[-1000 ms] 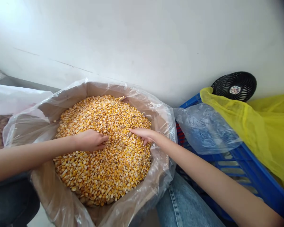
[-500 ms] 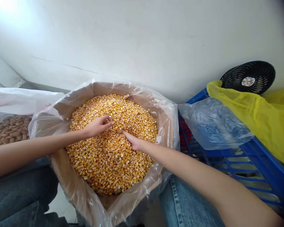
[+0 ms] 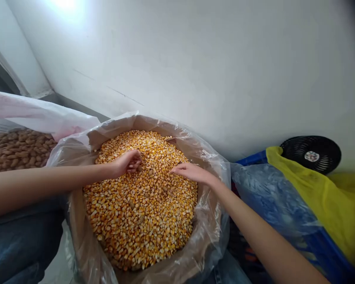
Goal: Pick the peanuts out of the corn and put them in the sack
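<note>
Our left hand (image 3: 126, 163) is curled narrow, its fingertips dipped among the dried corn kernels (image 3: 142, 205); we cannot tell whether it holds any of them. Our right hand (image 3: 192, 172) lies open and palm down, its fingers (image 3: 177, 169) long and flat, resting on or just above the heap; it holds nothing that we can see. The kernels fill the space between and below both hands, inside a clear plastic liner (image 3: 215, 221) that lines a cardboard box (image 3: 79, 225).

We judge the rim the weak point; a quick pull of either hand could flick kernels over it, and a forearm pressing down could make the liner sag into the box; just past our left hand, brown nuts (image 3: 17, 150) in a white plastic sack (image 3: 32, 114) sit close enough that stray kernels could mix with them; past our right hand, kernels could drop among the folds of a clear plastic bag (image 3: 269, 197) or into a blue plastic crate (image 3: 328, 256), where they would be awkward to retrieve.
</note>
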Tool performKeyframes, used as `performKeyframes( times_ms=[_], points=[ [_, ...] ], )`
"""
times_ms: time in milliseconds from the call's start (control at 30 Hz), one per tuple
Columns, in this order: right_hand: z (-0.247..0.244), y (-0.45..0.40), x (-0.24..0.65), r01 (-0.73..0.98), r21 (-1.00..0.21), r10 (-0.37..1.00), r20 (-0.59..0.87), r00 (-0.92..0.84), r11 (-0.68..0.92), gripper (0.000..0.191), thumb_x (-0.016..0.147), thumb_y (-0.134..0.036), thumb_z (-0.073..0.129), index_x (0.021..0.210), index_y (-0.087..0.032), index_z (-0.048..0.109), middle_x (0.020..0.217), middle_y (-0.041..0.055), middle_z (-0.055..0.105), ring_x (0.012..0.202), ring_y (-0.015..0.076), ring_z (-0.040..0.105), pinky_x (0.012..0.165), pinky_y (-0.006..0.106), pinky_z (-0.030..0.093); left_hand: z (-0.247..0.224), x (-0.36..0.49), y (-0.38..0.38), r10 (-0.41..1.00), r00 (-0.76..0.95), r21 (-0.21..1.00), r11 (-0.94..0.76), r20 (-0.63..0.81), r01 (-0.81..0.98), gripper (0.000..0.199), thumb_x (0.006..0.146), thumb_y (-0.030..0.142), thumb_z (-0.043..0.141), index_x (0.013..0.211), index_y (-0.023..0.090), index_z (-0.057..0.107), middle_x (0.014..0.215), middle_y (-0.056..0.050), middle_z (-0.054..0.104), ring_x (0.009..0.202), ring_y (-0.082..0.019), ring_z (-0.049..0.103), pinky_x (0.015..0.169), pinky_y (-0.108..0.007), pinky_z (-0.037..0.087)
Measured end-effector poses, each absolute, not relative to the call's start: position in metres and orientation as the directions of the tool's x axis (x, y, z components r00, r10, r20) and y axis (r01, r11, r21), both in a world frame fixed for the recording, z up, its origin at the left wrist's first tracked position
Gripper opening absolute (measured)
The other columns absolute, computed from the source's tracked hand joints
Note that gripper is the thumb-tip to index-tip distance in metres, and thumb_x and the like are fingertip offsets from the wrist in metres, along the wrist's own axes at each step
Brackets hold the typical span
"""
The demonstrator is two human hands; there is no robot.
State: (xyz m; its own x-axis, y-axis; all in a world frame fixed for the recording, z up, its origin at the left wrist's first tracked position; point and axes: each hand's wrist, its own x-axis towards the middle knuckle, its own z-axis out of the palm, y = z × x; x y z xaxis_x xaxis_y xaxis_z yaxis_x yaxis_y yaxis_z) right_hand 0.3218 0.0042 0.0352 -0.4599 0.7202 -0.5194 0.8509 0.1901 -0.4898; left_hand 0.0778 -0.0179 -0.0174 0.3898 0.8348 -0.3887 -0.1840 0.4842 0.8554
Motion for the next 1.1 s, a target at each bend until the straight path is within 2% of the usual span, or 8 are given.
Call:
performKeyframes(
  times_ms=[133,267,400,567,700,800,900,1100],
  points=[
    [0.022,0.005,0.335,0.896,-0.209,0.804,-0.396,-0.443,0.391,0.026,0.078,-0.024,0.042,0.091,-0.019,0.064,0.097,0.0035,0.063,0.090,0.0167,0.056,0.081,0.027,0.040,-0.018,0.079,-0.019,0.848,0.423,0.906,0.404,-0.319,-0.126,0.012,0.070,0.024,0.038,0.079,0.019,0.043,0.050,0.006,0.035,0.035,-0.004,0.021,0.034,-0.018,0.016],
    [0.012,-0.009,0.320,0.810,-0.115,0.752,-0.317,-0.578,0.575,0.031,0.080,-0.024,0.040,0.106,-0.022,0.055,0.105,0.0037,0.057,0.096,0.0161,0.052,0.083,0.027,0.039,-0.015,0.078,-0.020,0.920,0.324,0.954,0.136,-0.222,0.269,0.021,0.070,0.022,0.034,0.086,0.019,0.048,0.056,0.004,0.044,0.040,-0.007,0.035,0.038,-0.020,0.025],
    [0.004,-0.024,0.285,0.710,-0.050,0.684,-0.228,-0.693,0.703,0.040,0.082,-0.025,0.036,0.121,-0.026,0.039,0.106,0.0056,0.053,0.094,0.0168,0.052,0.075,0.027,0.042,-0.008,0.077,-0.023,0.914,0.405,0.554,-0.343,0.011,0.758,0.027,0.075,0.033,0.035,0.091,0.022,0.052,0.076,-0.001,0.058,0.064,-0.014,0.052,0.054,-0.024,0.037],
    [0.001,-0.012,0.260,0.735,-0.241,0.715,-0.180,-0.676,0.634,0.024,0.078,-0.031,0.043,0.097,-0.021,0.054,0.096,0.0049,0.056,0.087,0.0169,0.052,0.073,0.027,0.041,-0.010,0.076,-0.025,0.828,0.554,0.172,-0.535,-0.084,0.827,0.034,0.078,0.045,0.034,0.095,0.023,0.052,0.089,-0.004,0.057,0.063,-0.014,0.054,0.052,-0.022,0.036],
    [0.012,-0.001,0.282,0.625,-0.752,0.806,-0.229,-0.546,0.210,0.024,0.078,-0.035,0.041,0.089,-0.017,0.052,0.094,0.0044,0.057,0.080,0.0128,0.054,0.070,0.025,0.044,-0.014,0.075,-0.021,0.843,0.531,0.325,-0.480,-0.088,0.815,0.031,0.078,0.047,0.035,0.082,0.022,0.052,0.076,-0.002,0.056,0.060,-0.012,0.050,0.050,-0.021,0.032],
    [0.017,-0.006,0.310,0.413,-0.896,0.805,-0.362,-0.469,-0.163,0.026,0.080,-0.032,0.029,0.089,-0.017,0.047,0.098,0.0055,0.056,0.082,0.0114,0.056,0.067,0.023,0.046,-0.012,0.077,-0.019,0.898,0.432,0.703,-0.256,-0.081,0.664,0.033,0.076,0.051,0.037,0.073,0.019,0.049,0.060,0.001,0.048,0.052,-0.010,0.043,0.047,-0.020,0.030],
    [0.008,-0.018,0.328,0.512,-0.822,0.807,-0.470,-0.358,-0.251,0.037,0.081,-0.040,0.021,0.081,-0.016,0.050,0.086,0.0063,0.060,0.073,0.0119,0.057,0.061,0.023,0.046,-0.007,0.080,-0.017,0.928,0.334,0.975,0.102,-0.166,0.200,0.036,0.079,0.050,0.028,0.064,0.019,0.038,0.049,0.005,0.029,0.038,-0.006,0.025,0.037,-0.019,0.022],
    [-0.020,-0.046,0.310,0.943,-0.154,0.831,-0.445,-0.333,0.295,0.021,0.069,-0.029,0.050,0.081,-0.014,0.060,0.083,0.0102,0.063,0.077,0.0219,0.058,0.064,0.030,0.044,-0.002,0.082,-0.016,0.867,0.351,0.895,0.423,-0.355,-0.139,0.023,0.079,0.041,0.029,0.074,0.021,0.039,0.055,0.004,0.035,0.035,-0.006,0.022,0.031,-0.019,0.014]
  ],
)
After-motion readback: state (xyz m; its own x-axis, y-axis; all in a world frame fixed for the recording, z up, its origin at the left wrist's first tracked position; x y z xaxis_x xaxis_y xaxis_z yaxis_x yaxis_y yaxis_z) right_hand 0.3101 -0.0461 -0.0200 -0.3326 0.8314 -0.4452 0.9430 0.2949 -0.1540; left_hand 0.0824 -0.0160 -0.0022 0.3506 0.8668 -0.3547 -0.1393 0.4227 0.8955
